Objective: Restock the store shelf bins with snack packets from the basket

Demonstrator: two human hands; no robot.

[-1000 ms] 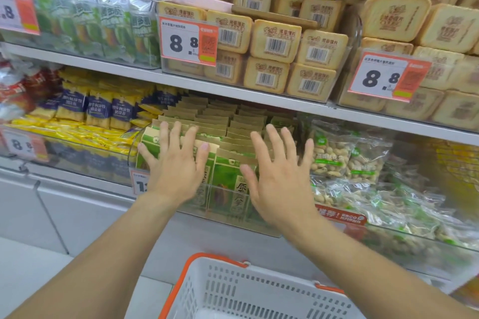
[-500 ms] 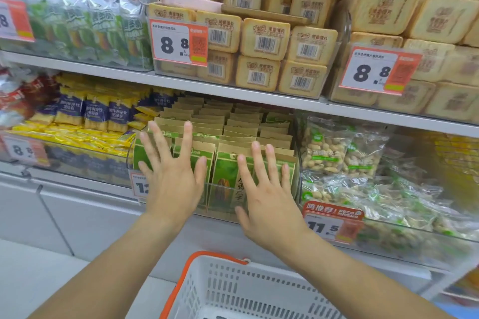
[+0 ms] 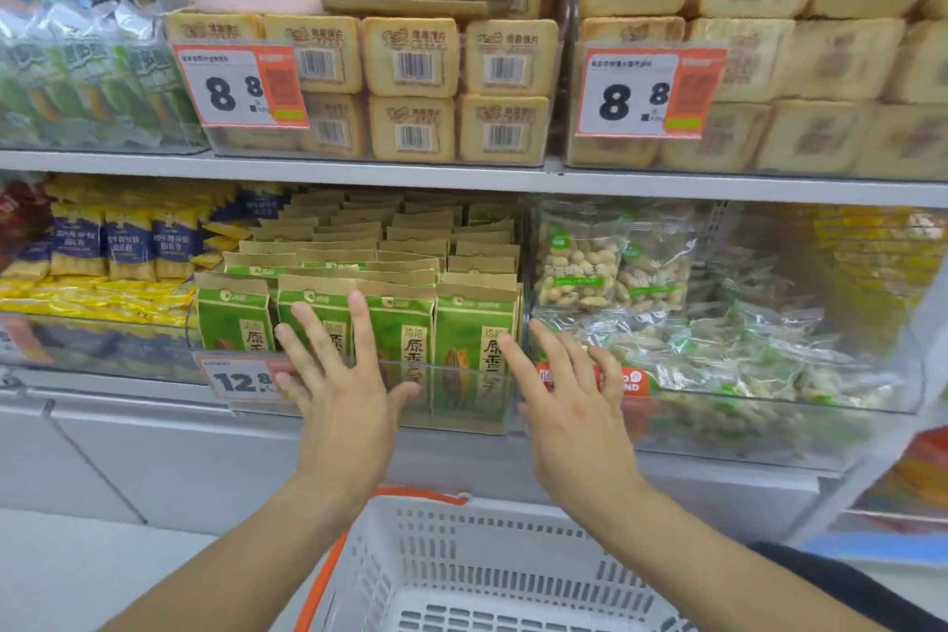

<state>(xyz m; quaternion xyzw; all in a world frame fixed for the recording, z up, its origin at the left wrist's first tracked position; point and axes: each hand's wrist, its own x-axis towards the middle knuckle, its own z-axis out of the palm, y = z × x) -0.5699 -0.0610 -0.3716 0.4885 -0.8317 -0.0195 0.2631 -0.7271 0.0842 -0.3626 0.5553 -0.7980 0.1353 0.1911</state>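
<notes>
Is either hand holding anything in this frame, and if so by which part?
Nothing is held. Left hand and right hand are both open, fingers spread before the green packets.

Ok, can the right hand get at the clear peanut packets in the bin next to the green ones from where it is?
Probably yes. The right hand hovers open and empty in front of the peanut packets, and that bin's top is open, with only its low clear front wall between. The left hand is off to the side.
</notes>
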